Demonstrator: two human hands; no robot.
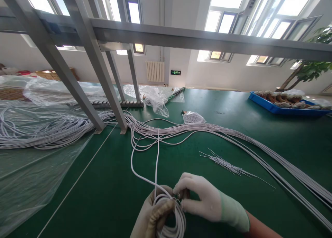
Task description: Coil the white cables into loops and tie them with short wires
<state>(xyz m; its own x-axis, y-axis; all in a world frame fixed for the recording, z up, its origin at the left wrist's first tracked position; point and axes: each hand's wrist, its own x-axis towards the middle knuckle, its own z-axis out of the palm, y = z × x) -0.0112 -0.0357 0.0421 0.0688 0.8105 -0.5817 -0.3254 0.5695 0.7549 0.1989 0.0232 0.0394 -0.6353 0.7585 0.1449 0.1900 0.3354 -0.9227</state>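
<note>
My left hand (155, 210), in a light glove with a stained thumb, grips a coil of white cable (178, 222) near the bottom of the view. Two strands of the cable rise from the coil toward the long bundle behind it. My right hand (199, 196), in a white glove with a pale green cuff, is closed in a pinch at the coil's right side. A thin white tie (178, 200) shows at its fingertips, partly hidden by the fingers. More thin white ties (228, 164) lie loose on the green table to the right.
A long bundle of white cables (181, 128) crosses the green table (103, 189). Grey metal posts (100, 65) and a crossbar (207, 40) stand ahead. Clear plastic sheeting (31, 182) lies left, a bag of ties (193, 117) behind the bundle, a blue tray (280, 109) at far right.
</note>
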